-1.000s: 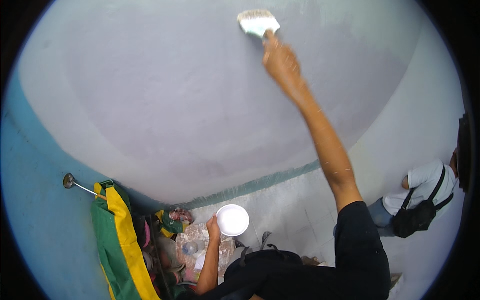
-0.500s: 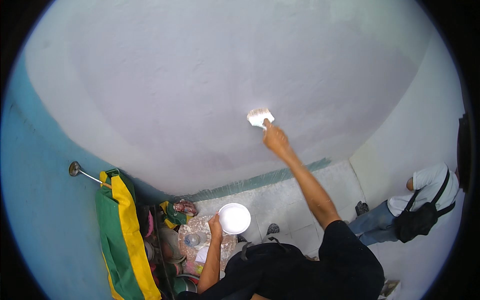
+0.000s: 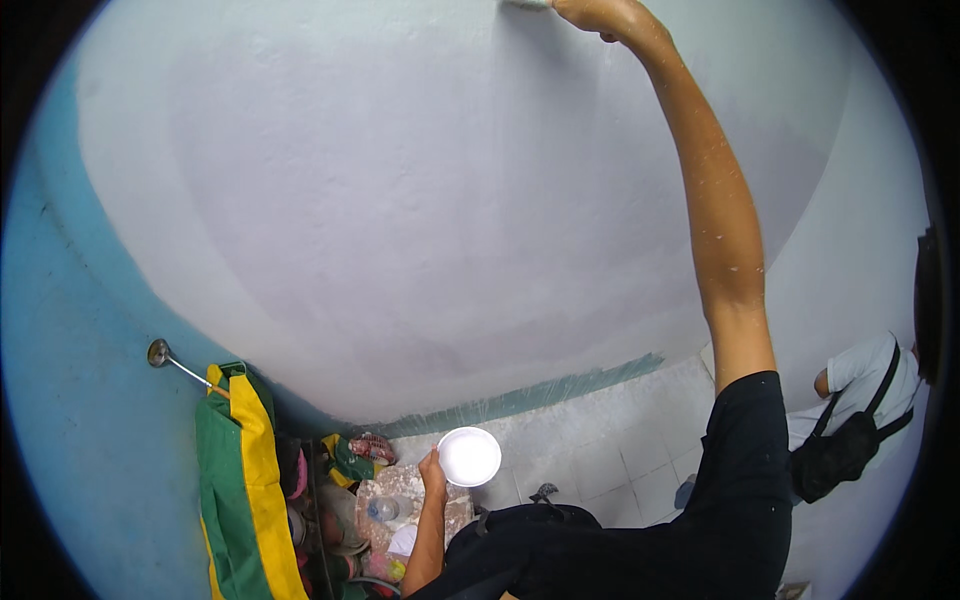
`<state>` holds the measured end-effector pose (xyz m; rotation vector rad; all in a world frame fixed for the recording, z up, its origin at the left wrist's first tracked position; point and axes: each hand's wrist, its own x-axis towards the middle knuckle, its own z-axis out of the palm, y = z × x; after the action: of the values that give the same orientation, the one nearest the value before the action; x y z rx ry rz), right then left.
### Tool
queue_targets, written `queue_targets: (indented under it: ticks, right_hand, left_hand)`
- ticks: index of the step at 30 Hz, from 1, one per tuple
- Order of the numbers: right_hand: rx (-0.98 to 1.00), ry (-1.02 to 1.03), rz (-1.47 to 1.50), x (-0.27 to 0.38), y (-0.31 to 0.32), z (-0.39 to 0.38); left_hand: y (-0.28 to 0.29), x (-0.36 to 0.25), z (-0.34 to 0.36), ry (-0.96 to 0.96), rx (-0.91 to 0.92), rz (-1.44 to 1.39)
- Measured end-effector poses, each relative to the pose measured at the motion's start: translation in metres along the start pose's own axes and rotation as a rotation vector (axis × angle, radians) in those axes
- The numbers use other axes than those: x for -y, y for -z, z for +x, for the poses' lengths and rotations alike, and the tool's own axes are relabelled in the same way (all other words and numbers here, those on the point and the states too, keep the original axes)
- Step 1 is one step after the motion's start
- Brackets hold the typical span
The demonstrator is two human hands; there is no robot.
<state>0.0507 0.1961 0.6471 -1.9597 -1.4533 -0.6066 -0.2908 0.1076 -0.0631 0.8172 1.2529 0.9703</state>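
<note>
High on the wall [image 3: 430, 200], at the top edge of the view, my right hand [image 3: 603, 16] grips a paintbrush [image 3: 530, 4]. Only a sliver of the brush shows; its bristles are mostly cut off by the frame. My right arm is stretched up, with pale specks on the forearm. Low in front of me, my left hand [image 3: 432, 474] holds a round white bowl [image 3: 470, 457] by its left rim, fingers closed on it. White liquid that looks like paint seems to be inside. The wall has lilac-grey and paler patches.
At left, a green and yellow cover [image 3: 240, 490] hangs over a shelf, with a ladle [image 3: 160, 353] sticking out. A speckled low surface [image 3: 375, 490] carries a plastic bottle [image 3: 385, 508]. A person [image 3: 865, 400] with a black bag stands at right on the tiled floor [image 3: 610, 480].
My right hand has carried the paintbrush from the middle of the wall up to the top edge of view, straightening the arm. My left hand still holds the bowl.
</note>
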Motion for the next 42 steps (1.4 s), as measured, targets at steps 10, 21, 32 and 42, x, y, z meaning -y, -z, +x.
queue_targets:
  ticks: [10, 21, 32, 42]
  right_hand:
    - [0.013, -0.128, 0.213, -0.017, -0.248, -0.179]
    - [0.467, -0.336, 0.277, -0.038, -0.354, -0.334]
    - [0.378, 0.081, 0.087, -0.03, -0.146, -0.1]
    - [-0.35, 0.219, 0.098, -0.007, -0.132, -0.079]
  left_hand:
    - [0.01, -0.004, -0.004, 0.03, 0.025, 0.074]
    - [0.023, -0.007, 0.003, 0.046, 0.003, 0.082]
    - [0.024, -0.004, -0.004, 0.056, 0.006, 0.082]
    - [0.001, -0.029, -0.005, -0.007, 0.043, 0.029]
